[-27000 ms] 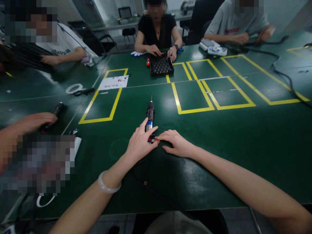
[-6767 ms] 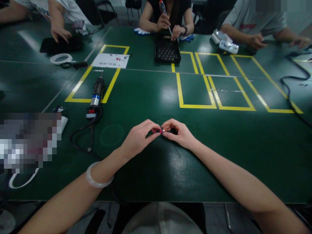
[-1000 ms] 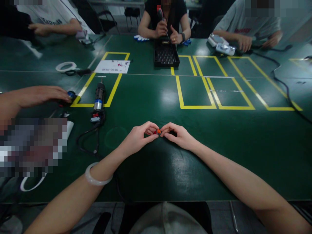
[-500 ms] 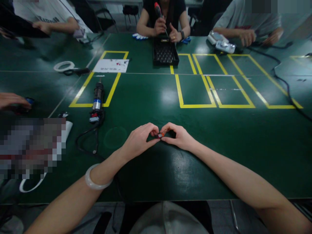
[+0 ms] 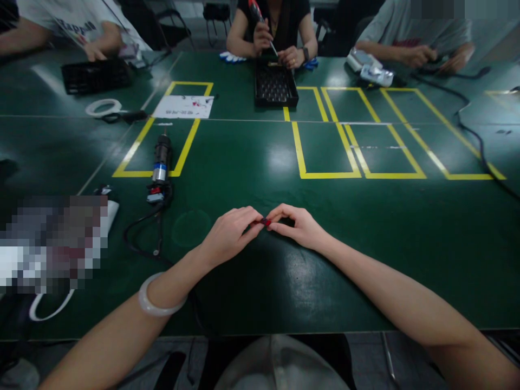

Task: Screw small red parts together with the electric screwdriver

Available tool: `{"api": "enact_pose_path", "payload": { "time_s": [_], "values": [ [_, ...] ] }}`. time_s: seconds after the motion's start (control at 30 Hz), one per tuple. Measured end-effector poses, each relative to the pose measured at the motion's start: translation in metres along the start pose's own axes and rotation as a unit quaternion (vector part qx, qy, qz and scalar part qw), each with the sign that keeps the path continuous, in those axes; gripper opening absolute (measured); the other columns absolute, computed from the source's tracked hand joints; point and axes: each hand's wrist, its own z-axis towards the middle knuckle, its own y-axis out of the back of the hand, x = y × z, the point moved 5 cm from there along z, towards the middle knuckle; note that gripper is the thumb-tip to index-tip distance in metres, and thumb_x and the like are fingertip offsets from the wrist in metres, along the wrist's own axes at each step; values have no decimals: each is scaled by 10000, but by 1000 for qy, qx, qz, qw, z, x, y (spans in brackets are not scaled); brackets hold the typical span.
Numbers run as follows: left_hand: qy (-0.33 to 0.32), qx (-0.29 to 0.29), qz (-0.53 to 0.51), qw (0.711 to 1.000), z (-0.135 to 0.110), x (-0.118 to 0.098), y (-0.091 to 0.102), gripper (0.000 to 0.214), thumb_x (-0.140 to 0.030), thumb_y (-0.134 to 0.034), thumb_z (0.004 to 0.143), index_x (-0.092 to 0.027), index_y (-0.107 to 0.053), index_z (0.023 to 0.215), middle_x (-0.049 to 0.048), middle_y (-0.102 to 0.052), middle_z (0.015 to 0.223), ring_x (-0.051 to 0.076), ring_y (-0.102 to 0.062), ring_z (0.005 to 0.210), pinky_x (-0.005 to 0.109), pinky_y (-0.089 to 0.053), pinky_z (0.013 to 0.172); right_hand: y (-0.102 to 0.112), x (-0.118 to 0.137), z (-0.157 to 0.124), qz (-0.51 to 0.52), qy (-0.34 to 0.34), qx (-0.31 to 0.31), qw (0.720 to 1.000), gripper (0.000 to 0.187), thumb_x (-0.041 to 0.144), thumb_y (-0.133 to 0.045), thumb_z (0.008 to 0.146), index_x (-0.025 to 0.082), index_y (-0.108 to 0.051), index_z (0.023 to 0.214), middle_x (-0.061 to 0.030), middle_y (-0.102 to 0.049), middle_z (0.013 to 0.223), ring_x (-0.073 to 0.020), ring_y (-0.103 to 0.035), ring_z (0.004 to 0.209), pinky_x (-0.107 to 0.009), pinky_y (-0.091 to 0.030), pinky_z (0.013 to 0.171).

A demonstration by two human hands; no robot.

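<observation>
Between my two hands, just above the green table [image 5: 365, 260], is a small red and dark piece [image 5: 266, 222]; its exact kind is too small to tell. My left hand [image 5: 233, 230] pinches its left side between thumb and fingers. From the other side my right hand [image 5: 296, 225] grips it with thumb and forefinger, the other fingers curled. The fingertips of both hands nearly meet around the piece and cover part of it. A pale bangle [image 5: 156, 303] circles my left wrist.
An electric screwdriver [image 5: 161, 162] with a black cable lies to the left. Yellow tape outlines [image 5: 331, 176] mark the table. Opposite, a person holds a red-handled tool [image 5: 255, 11] over a black tray [image 5: 276, 100]. A white sheet [image 5: 182, 106] and white cable coil [image 5: 103, 107] lie far left.
The small piece has turned between my fingers, and its pale face no longer shows. My left fingers have straightened somewhat. At the far left, a co-worker's black tray has come down onto the table.
</observation>
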Motion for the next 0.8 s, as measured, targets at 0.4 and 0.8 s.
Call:
{"api": "enact_pose_path", "payload": {
  "time_s": [0.4,0.8],
  "values": [
    [49,-8,-44,998,0,2,4,286,-416,-445,972,-184,-610,948,34,-649,876,176,-600,831,297,-426,753,-3,1,1,23,-1,18,1000,152,291,-622,897,174,-620,993,-28,-723,881,-150,-683,832,-297,-524,801],
    [134,-16,-114,984,-1,10,2,350,-452,-479,953,-178,-640,806,-2,-667,735,143,-585,675,251,-371,614,-9,12,1,-68,44,11,997,323,251,-758,765,204,-532,990,-24,-681,925,-173,-660,869,-319,-523,790]
  ]
}}
